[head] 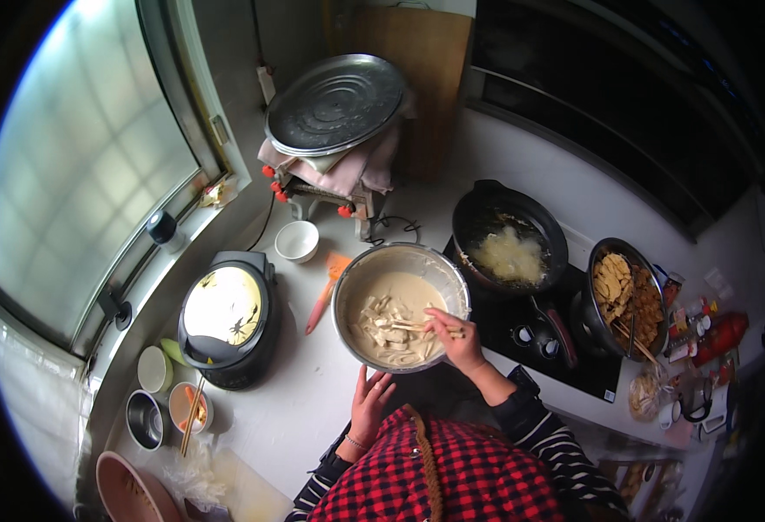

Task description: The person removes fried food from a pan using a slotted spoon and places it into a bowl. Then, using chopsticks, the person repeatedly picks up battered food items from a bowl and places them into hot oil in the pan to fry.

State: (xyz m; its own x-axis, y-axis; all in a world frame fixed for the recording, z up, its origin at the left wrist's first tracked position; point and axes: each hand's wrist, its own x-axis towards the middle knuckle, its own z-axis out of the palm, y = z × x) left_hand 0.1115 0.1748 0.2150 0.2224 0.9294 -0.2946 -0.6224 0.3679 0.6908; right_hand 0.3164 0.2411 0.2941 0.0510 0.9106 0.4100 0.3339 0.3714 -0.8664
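A large steel bowl [457, 274] stands right in front of me, holding pale, creamy batter [415, 287] with coated pieces of food [389, 329] in it. My right hand [457, 342] grips a pair of wooden chopsticks [410, 325] over the near right rim, their tips among the coated pieces. Just below the near rim is my left hand [371, 404], fingers apart and nothing in it; whether the fingertips touch the bowl is unclear. Beyond my right hand, a black wok [480, 274] on the cooktop [497, 326] contains pale, frothy food [510, 254] frying in oil.
Right of the wok, a metal bowl [594, 261] holds browned fried food. At left are a multicooker [226, 352], an orange spatula [324, 297], a white bowl [296, 241] and small bowls. A round metal lid [337, 104] rests on a cloth-covered clamp-legged machine [330, 189] behind.
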